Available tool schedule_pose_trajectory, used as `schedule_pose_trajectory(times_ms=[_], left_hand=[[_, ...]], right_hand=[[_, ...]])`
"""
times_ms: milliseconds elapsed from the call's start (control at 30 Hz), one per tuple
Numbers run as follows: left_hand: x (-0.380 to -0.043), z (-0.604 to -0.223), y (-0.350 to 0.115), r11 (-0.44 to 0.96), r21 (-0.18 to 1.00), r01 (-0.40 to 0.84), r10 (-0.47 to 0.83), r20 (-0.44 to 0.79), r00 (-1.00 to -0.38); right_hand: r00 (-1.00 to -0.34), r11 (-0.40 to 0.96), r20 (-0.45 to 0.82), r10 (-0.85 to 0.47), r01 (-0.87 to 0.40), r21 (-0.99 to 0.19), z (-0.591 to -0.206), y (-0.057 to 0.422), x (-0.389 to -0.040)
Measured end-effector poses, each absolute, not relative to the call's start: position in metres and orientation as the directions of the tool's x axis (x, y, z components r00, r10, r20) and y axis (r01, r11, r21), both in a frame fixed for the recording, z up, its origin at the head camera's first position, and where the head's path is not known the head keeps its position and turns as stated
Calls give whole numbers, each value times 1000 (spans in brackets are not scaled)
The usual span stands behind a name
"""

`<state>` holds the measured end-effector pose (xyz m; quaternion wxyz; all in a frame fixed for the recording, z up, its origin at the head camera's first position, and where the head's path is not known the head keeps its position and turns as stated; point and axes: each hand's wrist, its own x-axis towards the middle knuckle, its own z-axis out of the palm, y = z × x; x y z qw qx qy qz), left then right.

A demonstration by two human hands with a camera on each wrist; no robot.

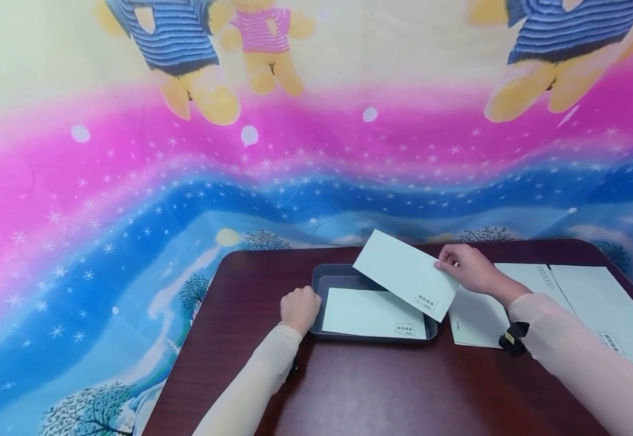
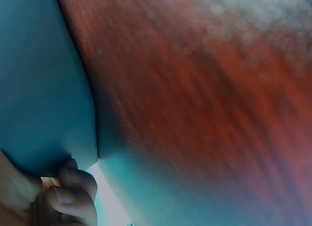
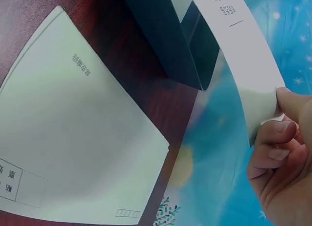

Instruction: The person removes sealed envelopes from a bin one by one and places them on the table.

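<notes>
My right hand (image 1: 471, 269) pinches a pale envelope (image 1: 403, 266) by its right end, between thumb and fingers. The envelope hangs tilted over a dark tray (image 1: 343, 270), its printed box toward the lower right. Inside that tray lies another pale envelope (image 1: 371, 312), flat. At the tray's left side my left hand (image 1: 300, 309) grips the wall with curled fingers. In the left wrist view those fingers (image 2: 73, 192) are bent at the tray's lower corner. The right wrist view shows the thumb (image 3: 290, 101) on the held envelope, which bows slightly.
Right of the tray, envelopes (image 1: 474, 318) lie on the dark red wooden table (image 1: 349, 387), partly under the right forearm. More envelopes (image 1: 594, 297) lie beside them at the far right. Behind the table hangs a colourful cloth (image 1: 316, 151) with bears and snowflakes.
</notes>
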<state>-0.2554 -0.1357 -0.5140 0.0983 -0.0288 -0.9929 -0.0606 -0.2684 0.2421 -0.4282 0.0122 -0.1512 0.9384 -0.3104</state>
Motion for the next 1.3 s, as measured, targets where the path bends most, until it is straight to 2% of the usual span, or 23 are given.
schedule_pose_trajectory(times_ms=[667,1300], left_hand=[[-254,-515,-136,990,116,77,54,190,-980],[-253,-514,-136,991,103,85,59,231,-971]], right_hand=[[-972,768,77,-222,-223,-600,-436,264,-261],[-977,775,66,-202,-201,-599,-436,290,-253]])
